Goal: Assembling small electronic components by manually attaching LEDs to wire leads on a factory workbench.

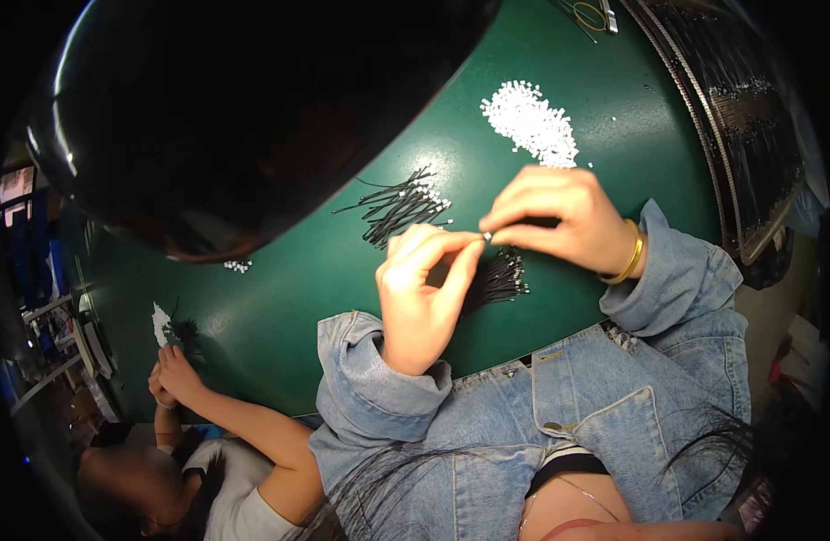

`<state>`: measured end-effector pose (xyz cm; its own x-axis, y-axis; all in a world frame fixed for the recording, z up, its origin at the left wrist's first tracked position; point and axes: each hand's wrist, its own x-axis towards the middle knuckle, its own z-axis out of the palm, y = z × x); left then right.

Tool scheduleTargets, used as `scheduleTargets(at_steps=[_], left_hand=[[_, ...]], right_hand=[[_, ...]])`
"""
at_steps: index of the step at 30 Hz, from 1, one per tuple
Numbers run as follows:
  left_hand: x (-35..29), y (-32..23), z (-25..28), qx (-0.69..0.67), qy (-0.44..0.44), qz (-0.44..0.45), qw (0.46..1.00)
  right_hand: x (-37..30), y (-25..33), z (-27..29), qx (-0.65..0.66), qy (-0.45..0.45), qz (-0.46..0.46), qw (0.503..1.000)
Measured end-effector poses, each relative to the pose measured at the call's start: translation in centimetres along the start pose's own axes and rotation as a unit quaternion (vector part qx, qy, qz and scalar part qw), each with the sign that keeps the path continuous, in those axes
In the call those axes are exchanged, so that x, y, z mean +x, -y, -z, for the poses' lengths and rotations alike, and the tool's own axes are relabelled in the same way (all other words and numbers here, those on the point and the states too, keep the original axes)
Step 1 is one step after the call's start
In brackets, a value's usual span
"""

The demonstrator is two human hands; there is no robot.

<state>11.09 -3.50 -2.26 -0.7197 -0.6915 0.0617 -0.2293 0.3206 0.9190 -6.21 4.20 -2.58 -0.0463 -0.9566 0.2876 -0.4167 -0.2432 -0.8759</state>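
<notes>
My left hand [424, 284] is closed, thumb and forefinger pinching what looks like the end of a thin black wire, most of it hidden by the fingers. Against its fingertips, my right hand [559, 216] pinches a tiny white connector [488, 236] between thumb and forefinger. A gold bangle [635, 252] circles my right wrist. Just below the meeting fingertips lies a bundle of black wires [500, 278] with bare-looking ends to the right. Beyond my left hand is a loose pile of black wires [401, 207], several tipped with white connectors.
A heap of loose white connectors [530, 122] lies on the green table [613, 189] past my right hand. A big dark rounded object [252, 117] covers the upper left. Black wires hang at the right edge [748, 117]. At left, a co-worker's hands [173, 374] work near another white pile [160, 323].
</notes>
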Motion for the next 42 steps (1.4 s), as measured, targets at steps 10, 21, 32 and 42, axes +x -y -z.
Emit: scheduleTargets(at_steps=[10, 21, 32, 42], left_hand=[[0.2, -0.6, 0.0, 0.32, -0.02, -0.114, 0.94], [-0.4, 0.3, -0.9, 0.15, 0.111, -0.066, 0.98], [-0.3, 0.0, -0.9, 0.123, 0.08, -0.072, 0.987], [-0.2, 0.1, -1.0, 0.241, 0.06, -0.127, 0.96]], right_hand=[[1.0, -2.9, 2.8, -0.306, -0.058, -0.003, 0.95], [0.9, -1.1, 1.9, -0.002, -0.049, -0.141, 0.989], [0.2, -1.2, 1.4, 0.213, 0.039, -0.164, 0.962], [0.3, -0.6, 1.2, 0.298, 0.069, -0.248, 0.919]])
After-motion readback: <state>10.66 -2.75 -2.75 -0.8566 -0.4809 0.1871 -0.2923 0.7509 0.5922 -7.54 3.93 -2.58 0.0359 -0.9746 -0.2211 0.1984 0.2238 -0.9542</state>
